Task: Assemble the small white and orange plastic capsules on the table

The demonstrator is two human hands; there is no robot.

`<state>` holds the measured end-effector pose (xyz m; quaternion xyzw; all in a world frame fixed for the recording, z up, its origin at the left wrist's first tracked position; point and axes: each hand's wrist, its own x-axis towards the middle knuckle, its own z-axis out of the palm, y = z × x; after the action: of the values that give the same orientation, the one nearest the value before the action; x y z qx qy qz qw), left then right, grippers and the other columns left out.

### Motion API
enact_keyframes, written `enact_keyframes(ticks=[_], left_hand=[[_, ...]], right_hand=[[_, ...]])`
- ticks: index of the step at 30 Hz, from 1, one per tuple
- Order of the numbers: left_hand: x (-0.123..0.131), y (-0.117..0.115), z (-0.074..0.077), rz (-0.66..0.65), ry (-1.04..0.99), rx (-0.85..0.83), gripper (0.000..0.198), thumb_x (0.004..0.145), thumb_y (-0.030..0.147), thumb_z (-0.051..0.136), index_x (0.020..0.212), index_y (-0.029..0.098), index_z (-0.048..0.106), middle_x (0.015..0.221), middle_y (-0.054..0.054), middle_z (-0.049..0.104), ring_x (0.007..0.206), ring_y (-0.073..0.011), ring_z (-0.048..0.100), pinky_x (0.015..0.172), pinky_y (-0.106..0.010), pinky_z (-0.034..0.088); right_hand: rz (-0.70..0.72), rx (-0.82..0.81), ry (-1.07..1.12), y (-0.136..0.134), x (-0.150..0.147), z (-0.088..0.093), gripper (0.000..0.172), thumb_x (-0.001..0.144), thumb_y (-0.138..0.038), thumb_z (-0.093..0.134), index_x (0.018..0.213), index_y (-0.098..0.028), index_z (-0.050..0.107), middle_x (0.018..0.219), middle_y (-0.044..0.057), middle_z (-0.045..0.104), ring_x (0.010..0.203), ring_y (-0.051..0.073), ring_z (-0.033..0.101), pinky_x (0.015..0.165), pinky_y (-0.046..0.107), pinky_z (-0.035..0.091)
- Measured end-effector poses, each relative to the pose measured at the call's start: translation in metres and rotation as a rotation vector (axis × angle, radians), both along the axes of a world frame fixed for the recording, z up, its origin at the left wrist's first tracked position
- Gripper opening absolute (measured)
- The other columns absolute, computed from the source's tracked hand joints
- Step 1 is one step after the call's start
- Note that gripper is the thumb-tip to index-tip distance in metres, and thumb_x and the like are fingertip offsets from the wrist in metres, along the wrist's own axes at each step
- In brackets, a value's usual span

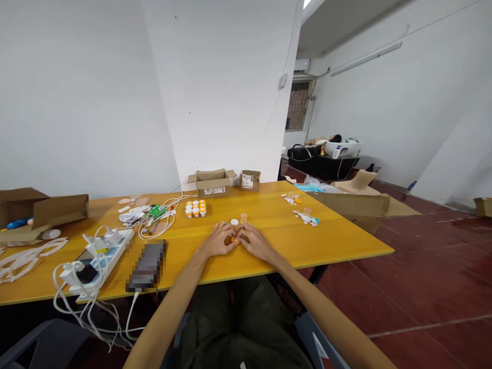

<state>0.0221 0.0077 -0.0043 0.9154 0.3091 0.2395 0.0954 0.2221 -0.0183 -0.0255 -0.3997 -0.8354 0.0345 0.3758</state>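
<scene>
My left hand (220, 240) and my right hand (254, 243) meet over the front middle of the table. Both are closed, fingertips together, around a small round orange part (235, 240); the fingers hide most of it. Just beyond them lies a white round cap (234, 222), with a clear plastic piece (243, 218) beside it. Farther left stand several small white and orange containers (196, 208), grouped in tight rows.
Loose small parts (306, 219) lie in piles to the right. At the back are an open cardboard box (212, 185) and a smaller box (249, 181). On the left are a phone (147, 266), a power strip (107, 259), tangled cables and another open box (59, 210).
</scene>
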Motion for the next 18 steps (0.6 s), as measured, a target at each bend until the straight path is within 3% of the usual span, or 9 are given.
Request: enact_keyframes(ticks=[5,10,14,18], left_hand=[[0.001,-0.003,0.005,0.006,0.014,-0.014,0.017,0.088,0.037,0.060,0.099,0.026,0.065,0.107,-0.006,0.064,0.106,-0.0269,0.051,0.100,-0.049,0.039],[0.001,-0.005,0.008,0.002,0.038,-0.009,0.015,0.088,0.032,0.059,0.099,0.026,0.066,0.106,-0.006,0.064,0.106,-0.0265,0.051,0.103,-0.050,0.038],[0.001,-0.004,0.007,0.013,0.043,-0.007,0.016,0.087,0.032,0.060,0.100,0.027,0.067,0.104,-0.006,0.064,0.105,-0.0272,0.052,0.101,-0.051,0.039],[0.000,-0.004,0.007,0.013,0.042,-0.006,0.017,0.086,0.031,0.060,0.100,0.027,0.067,0.105,-0.006,0.065,0.107,-0.0273,0.052,0.103,-0.051,0.039]], right_hand=[[-0.015,0.034,0.004,-0.004,-0.001,0.004,0.017,0.091,-0.014,0.054,0.085,-0.023,0.067,0.105,0.007,0.066,0.100,0.021,0.062,0.091,0.037,0.051],[-0.202,0.082,0.079,-0.004,0.006,-0.001,0.020,0.094,-0.017,0.049,0.088,-0.024,0.067,0.098,0.007,0.066,0.095,0.022,0.063,0.088,0.036,0.052],[-0.387,0.004,0.048,-0.004,0.015,-0.007,0.015,0.093,-0.019,0.053,0.092,-0.024,0.067,0.104,0.009,0.066,0.099,0.024,0.062,0.089,0.036,0.050],[-0.443,-0.115,-0.035,-0.002,0.016,-0.009,0.013,0.092,-0.019,0.056,0.089,-0.022,0.068,0.100,0.008,0.067,0.095,0.022,0.064,0.086,0.031,0.050]])
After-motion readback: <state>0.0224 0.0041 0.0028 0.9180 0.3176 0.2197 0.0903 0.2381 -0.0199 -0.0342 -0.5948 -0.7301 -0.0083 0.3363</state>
